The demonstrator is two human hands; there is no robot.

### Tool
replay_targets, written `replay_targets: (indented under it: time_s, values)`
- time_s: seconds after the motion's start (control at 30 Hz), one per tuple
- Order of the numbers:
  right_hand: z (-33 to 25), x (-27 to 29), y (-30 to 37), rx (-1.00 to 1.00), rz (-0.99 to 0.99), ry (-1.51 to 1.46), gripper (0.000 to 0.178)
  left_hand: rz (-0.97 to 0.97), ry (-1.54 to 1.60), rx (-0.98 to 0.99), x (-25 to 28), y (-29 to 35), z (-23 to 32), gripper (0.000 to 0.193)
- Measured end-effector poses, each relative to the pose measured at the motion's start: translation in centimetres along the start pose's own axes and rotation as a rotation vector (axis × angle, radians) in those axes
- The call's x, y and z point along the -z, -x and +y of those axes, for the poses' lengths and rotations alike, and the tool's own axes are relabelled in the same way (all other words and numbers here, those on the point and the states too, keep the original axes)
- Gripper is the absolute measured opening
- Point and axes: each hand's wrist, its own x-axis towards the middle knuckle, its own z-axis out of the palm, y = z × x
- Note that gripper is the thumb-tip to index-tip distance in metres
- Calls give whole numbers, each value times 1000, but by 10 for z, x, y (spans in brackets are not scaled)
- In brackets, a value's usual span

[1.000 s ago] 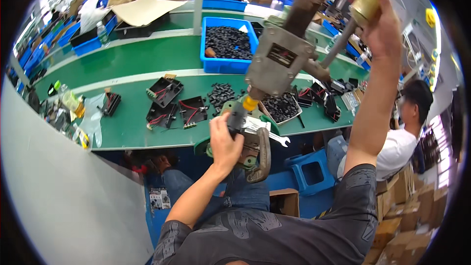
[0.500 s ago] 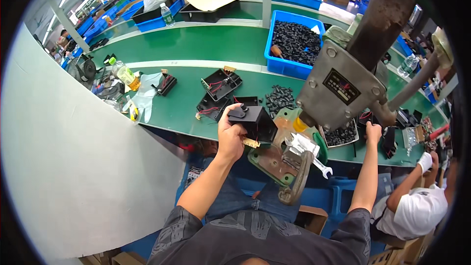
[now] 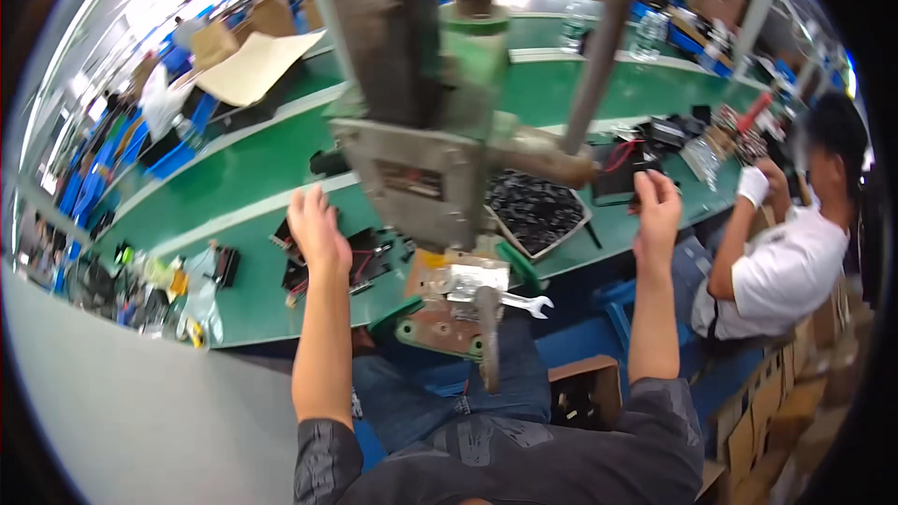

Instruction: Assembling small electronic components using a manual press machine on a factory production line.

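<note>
My left hand (image 3: 320,232) is over the left part of the green bench, fingers stretched out, with nothing visible in it. Beside and beneath it lie black plastic cases (image 3: 371,265) with red wires, partly hidden by the hand. On the right, my right hand (image 3: 658,215) has its fingers drawn together at a small dark thing, blurred and mostly hidden by them. Close to its fingertips is a flat black case (image 3: 613,184) with a red wire. Between my hands stands a metal press (image 3: 416,178), an open-end wrench (image 3: 526,303) lying on its base.
A tray of small black parts (image 3: 535,213) sits right of the press. Further right, a person in a white shirt (image 3: 790,271) works at the bench. A bottle and bag (image 3: 178,282) lie at the far left. Below is a cardboard box (image 3: 589,379).
The view has swung right. My left hand has let go of the black case and risen over the bench; that case no longer stands beside the press. My right hand stays by the red-wired parts.
</note>
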Motion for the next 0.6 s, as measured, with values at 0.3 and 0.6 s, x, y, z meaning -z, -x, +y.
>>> replay_targets:
  time_s: [0.3,0.6]
  values:
    - [-83,-26,184,-141,-272,-431,26,-684,-649,-374,-47,247,46,75]
    - [-101,-47,270,405,-750,-43,38,-611,332,312,-3,246,73,50]
